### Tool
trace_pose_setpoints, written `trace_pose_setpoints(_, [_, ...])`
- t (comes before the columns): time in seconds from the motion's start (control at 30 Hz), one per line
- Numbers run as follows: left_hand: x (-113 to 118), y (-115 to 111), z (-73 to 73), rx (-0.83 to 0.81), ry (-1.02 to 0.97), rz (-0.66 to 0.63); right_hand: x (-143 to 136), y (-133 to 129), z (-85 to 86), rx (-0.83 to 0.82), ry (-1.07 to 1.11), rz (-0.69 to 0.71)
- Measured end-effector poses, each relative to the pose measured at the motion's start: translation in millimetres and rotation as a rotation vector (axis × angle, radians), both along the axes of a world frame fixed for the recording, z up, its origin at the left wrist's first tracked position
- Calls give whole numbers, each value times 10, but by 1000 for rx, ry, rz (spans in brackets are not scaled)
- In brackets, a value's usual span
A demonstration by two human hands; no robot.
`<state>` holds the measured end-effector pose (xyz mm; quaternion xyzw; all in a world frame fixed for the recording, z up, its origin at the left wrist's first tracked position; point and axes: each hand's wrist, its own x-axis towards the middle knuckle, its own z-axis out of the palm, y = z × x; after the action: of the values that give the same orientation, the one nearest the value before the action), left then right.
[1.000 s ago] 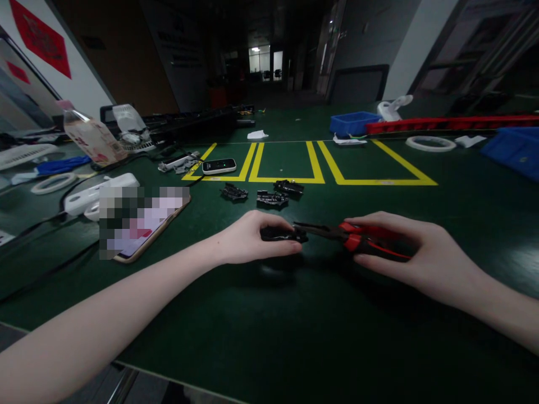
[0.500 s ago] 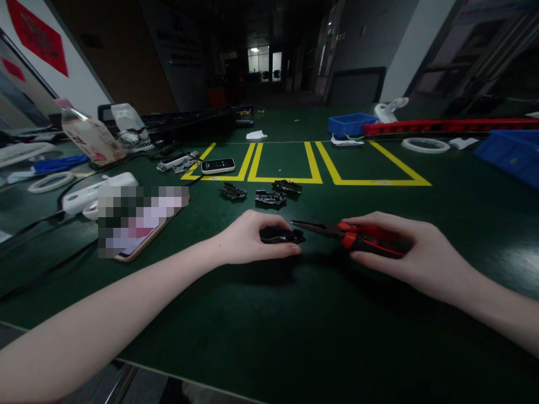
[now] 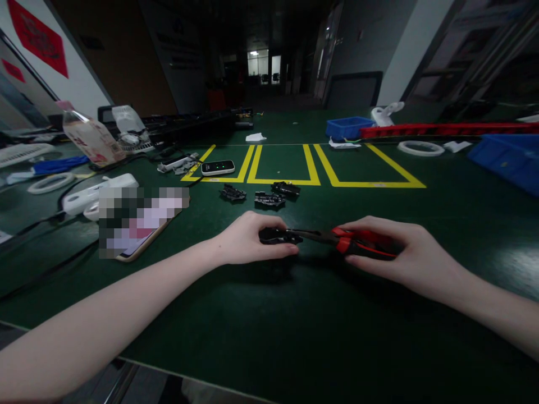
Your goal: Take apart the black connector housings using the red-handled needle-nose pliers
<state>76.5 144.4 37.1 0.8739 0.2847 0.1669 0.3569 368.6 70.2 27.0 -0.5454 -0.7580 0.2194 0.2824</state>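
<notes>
Between the thumb and fingers of my left hand (image 3: 248, 238) is a small black plastic part (image 3: 275, 236), partly covered by the fingers. My right hand (image 3: 391, 244) is wrapped round the red and black handles of long-nose pliers (image 3: 343, 240). The pliers' dark jaws point left and their tip meets the right end of the black part; whether they grip it cannot be made out. Beyond my left hand lie more black plastic parts: one piece (image 3: 233, 192) at left, another (image 3: 269, 199) in the middle and a third (image 3: 286, 188) just behind it.
Yellow tape frames (image 3: 284, 181) mark the green table. On the left are a phone (image 3: 147, 224), a small device with green lights (image 3: 218, 168), a white power strip (image 3: 101, 191) with cables and a bottle (image 3: 90, 134). Blue bins (image 3: 509, 163) and a red strip (image 3: 442, 130) stand right.
My right hand has moved the pliers slightly left, bringing their tip from just off the black part up to its right end. My left hand has hardly moved.
</notes>
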Motion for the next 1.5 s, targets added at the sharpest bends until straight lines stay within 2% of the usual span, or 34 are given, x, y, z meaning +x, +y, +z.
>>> trace_pose_setpoints(0.4, [6, 12, 56, -56, 45, -2, -31, -58, -30, 130, -89, 16])
trace_pose_setpoints(0.6, [2, 15, 8, 18, 29, -11, -21, -61, -30, 108, -188, 45])
trace_pose_setpoints(0.73, [-5, 14, -16, 36, 7, -30, -20, -40, -9, 67, -175, 39])
trace_pose_setpoints(1.13, [-12, 39, 13, 8, 19, -66, -38, -66, -47, 102, -128, -7])
trace_pose_setpoints(1.33, [-7, 33, -25, 101, -18, -50, -95, -96, 4, 101, -77, -40])
trace_pose_setpoints(1.5, [2, 39, -17, 393, 99, -45, -90, -89, -12, 98, -71, -46])
